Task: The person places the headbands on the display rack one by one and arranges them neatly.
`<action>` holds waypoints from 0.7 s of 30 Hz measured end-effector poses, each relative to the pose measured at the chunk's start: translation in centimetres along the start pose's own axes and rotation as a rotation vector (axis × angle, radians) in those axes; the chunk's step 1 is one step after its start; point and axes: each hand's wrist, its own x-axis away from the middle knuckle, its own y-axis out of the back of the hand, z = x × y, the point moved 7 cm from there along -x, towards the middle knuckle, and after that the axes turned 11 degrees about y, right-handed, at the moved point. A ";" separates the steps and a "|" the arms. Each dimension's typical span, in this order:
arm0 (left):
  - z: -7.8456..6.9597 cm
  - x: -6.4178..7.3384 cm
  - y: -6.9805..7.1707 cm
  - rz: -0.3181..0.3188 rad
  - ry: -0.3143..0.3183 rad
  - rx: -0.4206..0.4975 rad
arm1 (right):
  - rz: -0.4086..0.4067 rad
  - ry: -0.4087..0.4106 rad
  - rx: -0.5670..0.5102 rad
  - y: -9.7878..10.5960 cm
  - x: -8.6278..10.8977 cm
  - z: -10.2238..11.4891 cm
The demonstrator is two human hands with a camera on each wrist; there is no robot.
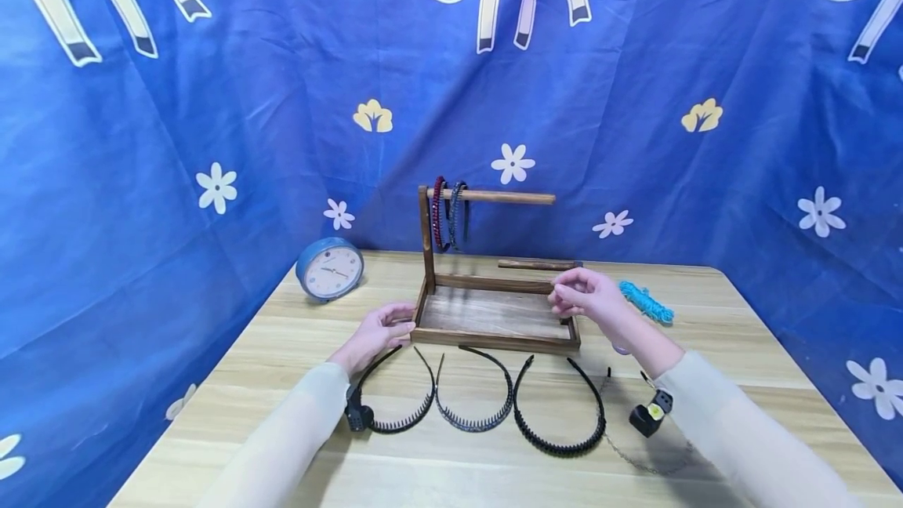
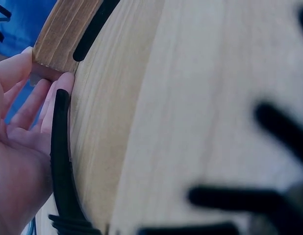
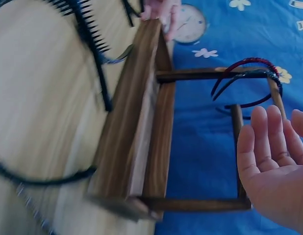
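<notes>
- The left hand sets its fairly straight, spread fingers against the left front corner of a brown wooden rack, which sits on the counter.
- The right hand hangs by the rack's right end, fingers softly bent, thumb apart, with nothing visible in them; whether they touch the post there I cannot tell.
- That hand hides the post in the head view; the lower bar shows beyond it.
- On the upper bar, near its upright, hang a red headband and a grey-blue headband.
- In front of the rack lie a left headband, a middle headband and a right headband; the left wrist camera covers part of the first.
- A thin chain-like band lies beside the right one, partly behind the right wrist camera and sleeve.
- Farther out stand a blue clock at left and a turquoise cord bundle at right, before a blue patterned cloth.
</notes>
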 end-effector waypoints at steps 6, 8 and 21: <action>0.2 -0.2 0.0 -0.008 0.013 0.007 | 0.025 0.012 0.134 1.7 2.4 0.1; 0.2 -0.3 0.0 -0.010 0.014 0.008 | 0.028 0.010 0.160 2.2 3.1 0.2; 0.2 -0.2 0.0 -0.013 0.009 0.018 | 0.132 0.144 0.295 4.9 7.9 0.5</action>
